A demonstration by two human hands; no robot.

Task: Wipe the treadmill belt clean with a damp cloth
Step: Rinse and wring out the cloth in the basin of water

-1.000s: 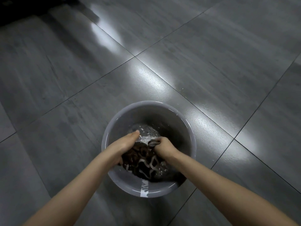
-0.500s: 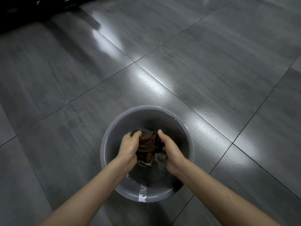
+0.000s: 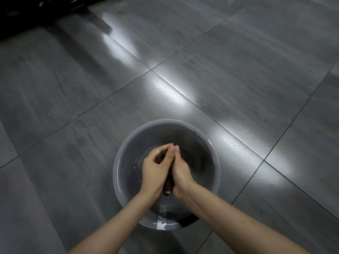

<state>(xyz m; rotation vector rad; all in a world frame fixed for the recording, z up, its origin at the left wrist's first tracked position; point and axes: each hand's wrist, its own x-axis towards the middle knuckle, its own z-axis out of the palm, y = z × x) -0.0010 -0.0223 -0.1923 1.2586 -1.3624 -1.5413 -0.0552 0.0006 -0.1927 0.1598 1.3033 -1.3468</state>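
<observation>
A grey plastic basin [image 3: 128,143] with water in it stands on the floor below me. Over it, my left hand [image 3: 153,171] and my right hand [image 3: 180,171] are pressed together, palms facing, fingertips meeting at the far side. Between them a dark brown cloth [image 3: 167,187] is squeezed into a tight roll; only its near end and a sliver by my left fingers show. Both hands look wet. A black object, perhaps the treadmill [image 3: 23,13], lies at the far left edge, mostly out of view.
Large glossy grey floor tiles [image 3: 238,79] with dark grout lines and bright light reflections surround the basin. A few water drops lie on the tile just beyond the basin. A white label [image 3: 162,221] marks the basin's near rim.
The cloth was spread loose in the water, then gathered into a bunch; now both hands have closed flat around it and lifted it above the water.
</observation>
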